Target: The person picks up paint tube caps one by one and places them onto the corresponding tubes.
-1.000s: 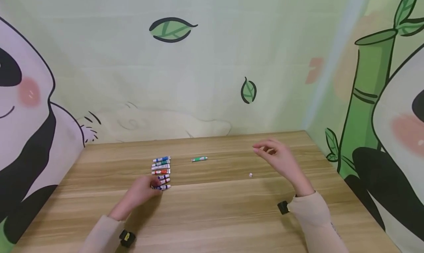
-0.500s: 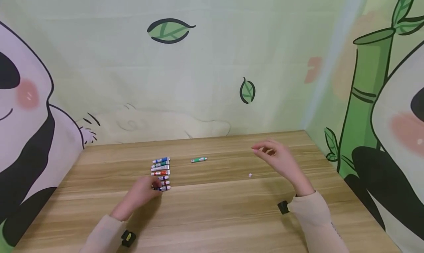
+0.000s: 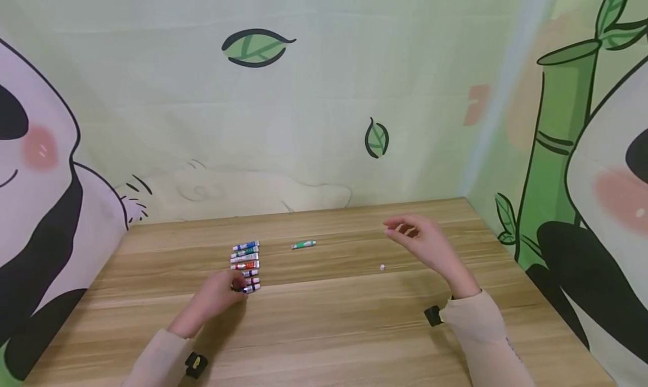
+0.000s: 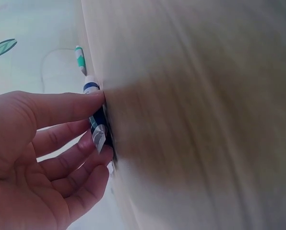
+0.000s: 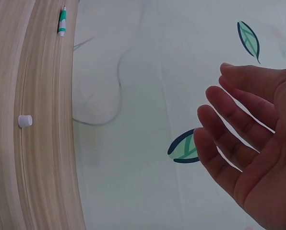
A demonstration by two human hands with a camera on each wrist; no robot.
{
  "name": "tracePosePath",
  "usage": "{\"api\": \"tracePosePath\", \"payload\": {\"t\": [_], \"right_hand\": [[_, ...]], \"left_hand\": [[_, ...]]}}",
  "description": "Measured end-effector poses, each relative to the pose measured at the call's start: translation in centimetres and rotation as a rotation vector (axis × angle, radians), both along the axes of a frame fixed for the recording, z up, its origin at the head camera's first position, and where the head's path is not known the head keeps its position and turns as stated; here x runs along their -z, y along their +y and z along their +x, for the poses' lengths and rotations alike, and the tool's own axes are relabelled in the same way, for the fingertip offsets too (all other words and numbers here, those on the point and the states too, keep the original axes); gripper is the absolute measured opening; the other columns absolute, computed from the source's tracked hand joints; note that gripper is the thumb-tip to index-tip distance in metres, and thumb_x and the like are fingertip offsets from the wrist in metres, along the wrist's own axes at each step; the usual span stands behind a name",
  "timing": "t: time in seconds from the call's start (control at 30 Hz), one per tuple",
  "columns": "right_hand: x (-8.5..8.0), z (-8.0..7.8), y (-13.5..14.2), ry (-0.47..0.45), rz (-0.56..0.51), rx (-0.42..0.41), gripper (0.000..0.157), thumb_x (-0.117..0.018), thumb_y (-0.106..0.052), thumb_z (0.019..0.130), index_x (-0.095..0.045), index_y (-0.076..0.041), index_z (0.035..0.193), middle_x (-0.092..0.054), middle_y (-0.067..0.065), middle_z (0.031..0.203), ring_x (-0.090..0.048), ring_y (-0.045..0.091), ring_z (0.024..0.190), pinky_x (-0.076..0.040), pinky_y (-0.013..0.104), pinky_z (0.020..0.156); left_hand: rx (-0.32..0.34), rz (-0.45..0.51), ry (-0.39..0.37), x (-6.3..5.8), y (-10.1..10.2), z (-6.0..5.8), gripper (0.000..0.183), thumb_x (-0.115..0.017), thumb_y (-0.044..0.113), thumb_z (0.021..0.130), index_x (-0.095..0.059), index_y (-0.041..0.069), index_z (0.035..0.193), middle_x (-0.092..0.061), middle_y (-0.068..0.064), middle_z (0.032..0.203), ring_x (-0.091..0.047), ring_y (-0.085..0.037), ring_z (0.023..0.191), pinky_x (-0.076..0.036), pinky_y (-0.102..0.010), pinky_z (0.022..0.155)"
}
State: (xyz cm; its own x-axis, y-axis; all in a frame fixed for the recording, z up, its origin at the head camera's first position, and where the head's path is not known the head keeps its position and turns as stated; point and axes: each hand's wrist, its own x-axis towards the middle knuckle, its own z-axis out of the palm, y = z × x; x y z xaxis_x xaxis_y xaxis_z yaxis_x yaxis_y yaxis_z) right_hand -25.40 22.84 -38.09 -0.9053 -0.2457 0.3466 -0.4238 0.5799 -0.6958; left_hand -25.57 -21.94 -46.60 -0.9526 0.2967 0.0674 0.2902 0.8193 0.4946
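Note:
My left hand [image 3: 215, 296] is at the near end of a row of small paint tubes at the left of the table. In the left wrist view, thumb and fingers pinch a dark blue paint tube [image 4: 97, 117] with a white cap, low against the table. The fingers partly hide the nearest tubes. Behind that hand lie an orange-red tube [image 3: 245, 265], a silvery white one [image 3: 245, 257], a dark green one [image 3: 245, 251] and a blue one [image 3: 246, 245]. My right hand [image 3: 422, 241] hovers over the right side, fingers loosely bent and holding nothing.
A light green paint tube [image 3: 304, 244] lies by itself, right of the row. Farther right, a small white cap [image 3: 382, 268] sits on the wooden table [image 3: 324, 331], left of and below the right hand. A panda-printed backdrop [image 3: 314, 106] stands behind the table.
The head view has shifted slightly. My left hand stays at the near tube, whose visible end now looks a little more tilted. My right hand holds its place in the air.

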Motion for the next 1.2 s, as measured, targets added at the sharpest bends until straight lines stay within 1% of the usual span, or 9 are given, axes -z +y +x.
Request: {"api": "tracePosePath", "payload": {"t": [0.3,0.5,0.77,0.97,1.07,1.2], "right_hand": [[0.2,-0.1,0.1,-0.008,0.02,0.0,0.029,-0.068,-0.024,0.098,-0.069,-0.008,0.122,-0.071,0.003,0.105,-0.064,0.021,0.096,-0.053,0.04,0.084],[0.1,-0.1,0.0,-0.014,0.013,-0.007,0.026,-0.069,-0.021,0.098,-0.07,-0.008,0.12,-0.071,0.003,0.103,-0.063,0.021,0.095,-0.053,0.04,0.083],[0.2,-0.3,-0.1,-0.042,0.003,-0.016,0.026,-0.07,-0.023,0.097,-0.071,-0.009,0.118,-0.072,0.002,0.103,-0.063,0.02,0.095,-0.053,0.04,0.083],[1.1,-0.8,-0.1,-0.055,0.058,-0.047,0.023,-0.07,-0.018,0.096,-0.072,-0.006,0.115,-0.072,0.003,0.103,-0.063,0.019,0.092,-0.054,0.039,0.081],[1.8,-1.0,0.0,-0.084,0.088,-0.067,0.022,-0.07,-0.018,0.096,-0.072,-0.006,0.115,-0.072,0.002,0.102,-0.063,0.019,0.091,-0.054,0.039,0.082],[2.5,-1.1,0.2,-0.102,0.101,-0.083,0.023,-0.069,-0.018,0.097,-0.071,-0.005,0.116,-0.071,0.003,0.103,-0.063,0.02,0.092,-0.054,0.041,0.083]], "left_hand": [[-0.006,0.011,-0.032,-0.1,0.0,-0.1,0.014,-0.078,0.002,0.078,-0.07,0.004,0.089,-0.067,-0.003,0.084,-0.059,-0.016,0.076,-0.053,-0.041,0.073],[-0.004,0.018,-0.031,-0.4,0.0,0.0,0.016,-0.079,0.0,0.077,-0.071,0.003,0.091,-0.067,-0.004,0.084,-0.06,-0.017,0.077,-0.053,-0.041,0.073],[-0.007,0.017,-0.028,-0.8,-0.3,0.1,0.015,-0.077,0.002,0.078,-0.071,0.003,0.092,-0.068,-0.005,0.085,-0.06,-0.017,0.076,-0.052,-0.04,0.071],[-0.012,0.015,-0.041,-1.5,-0.5,0.0,0.015,-0.078,0.003,0.081,-0.07,0.002,0.093,-0.068,-0.007,0.088,-0.06,-0.017,0.076,-0.052,-0.037,0.068],[-0.019,0.008,-0.046,-1.6,-0.5,0.1,0.015,-0.078,0.003,0.081,-0.07,0.002,0.094,-0.068,-0.007,0.088,-0.059,-0.017,0.076,-0.052,-0.035,0.067],[-0.022,0.003,-0.039,-1.7,-0.5,0.2,0.015,-0.078,0.003,0.081,-0.071,0.004,0.093,-0.067,-0.006,0.088,-0.06,-0.016,0.076,-0.052,-0.035,0.066]]}}
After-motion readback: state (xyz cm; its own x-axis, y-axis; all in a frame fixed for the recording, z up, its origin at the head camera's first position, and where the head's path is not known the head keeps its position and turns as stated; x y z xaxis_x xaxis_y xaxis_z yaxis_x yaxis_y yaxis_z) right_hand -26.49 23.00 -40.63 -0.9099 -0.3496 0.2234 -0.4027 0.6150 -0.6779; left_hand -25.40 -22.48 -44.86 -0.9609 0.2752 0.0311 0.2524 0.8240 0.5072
